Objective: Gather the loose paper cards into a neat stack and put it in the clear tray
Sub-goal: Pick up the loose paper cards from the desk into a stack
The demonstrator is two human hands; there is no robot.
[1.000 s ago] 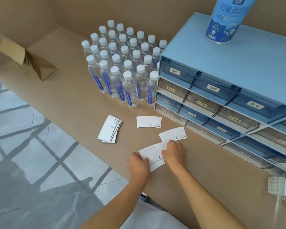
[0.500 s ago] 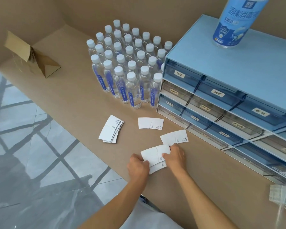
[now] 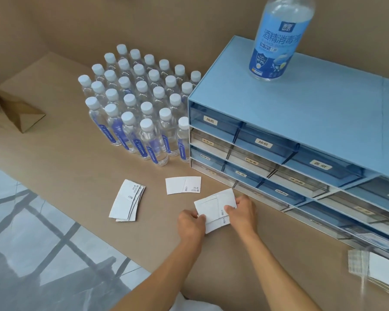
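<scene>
Both hands hold a small bundle of white paper cards (image 3: pixel 213 207) just above the brown table near its front edge. My left hand (image 3: pixel 190 223) pinches the bundle's left edge, and my right hand (image 3: pixel 243 211) grips its right side. One single card (image 3: pixel 182 185) lies flat a little beyond the bundle. A fanned pile of several cards (image 3: pixel 127 202) lies to the left. The clear tray (image 3: pixel 377 268) sits at the far right edge with white cards inside, partly cut off and blurred.
A blue drawer cabinet (image 3: pixel 301 140) stands to the right, with a large sanitiser bottle (image 3: pixel 279 37) on top. Several small water bottles (image 3: pixel 139 108) stand in a block behind the cards. A folded cardboard piece (image 3: pixel 14 113) lies far left. The table's front edge drops to a tiled floor.
The card that lay by my right hand has been drawn onto the bundle, which both hands now hold together. The camera has moved closer and tilted.
</scene>
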